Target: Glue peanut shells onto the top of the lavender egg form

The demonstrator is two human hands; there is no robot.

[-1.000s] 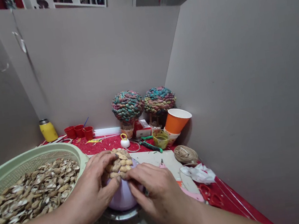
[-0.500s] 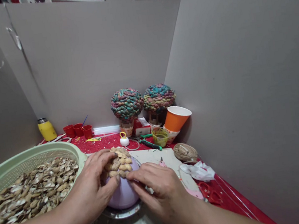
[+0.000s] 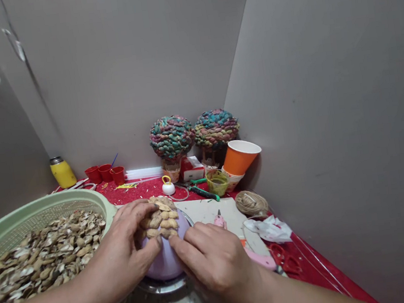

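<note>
A lilac balloon-like ball rests in a round metal dish, its top covered with rows of peanut shells. My left hand wraps round the ball's left side, fingers on the shells and thumb at their lower edge. On the right side, my right hand is curled, its thumb pressing at the lower right edge of the shells. Its other fingertips are hidden.
A green basket of loose shells stands at the left. Behind are two colourful shell-covered balls on cups, an orange cup, pliers and twine. A pink glue gun lies at the right.
My right hand has curled further, its thumb now pressing against the ball beside the lower shells. My left hand stays on the ball. The view has shifted slightly.
</note>
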